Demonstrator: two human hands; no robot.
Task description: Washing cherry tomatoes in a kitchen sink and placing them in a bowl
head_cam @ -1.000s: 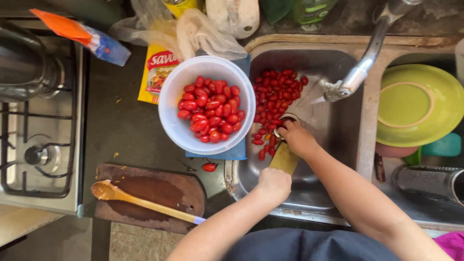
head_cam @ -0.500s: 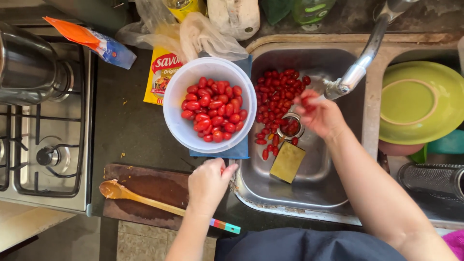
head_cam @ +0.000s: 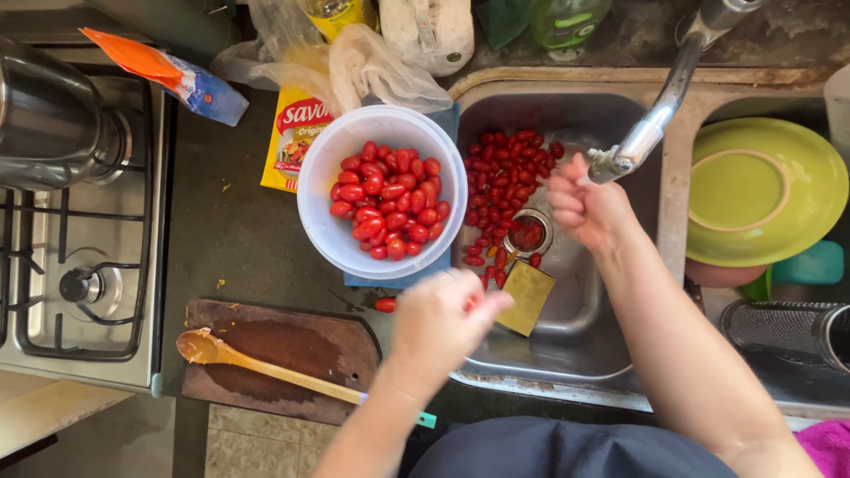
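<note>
Loads of little red tomatoes (head_cam: pixel 500 181) piled at the far left of the sink (head_cam: pixel 575 310), with more in the white bowl (head_cam: pixel 319 221) on the worktop (head_cam: pixel 230 239) just left of it. Right hand (head_cam: pixel 584 208) is curled into a loose fist under the tap (head_cam: pixel 651 128); can't tell if it's holding anything. Left hand (head_cam: pixel 443 323) hovers over the sink's near-left edge, fingers pinched narrow, by a yellow sponge (head_cam: pixel 527 296).

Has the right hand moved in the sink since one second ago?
Yes. The right hand rose from beside the yellow sponge up to the tap's spout.
</note>
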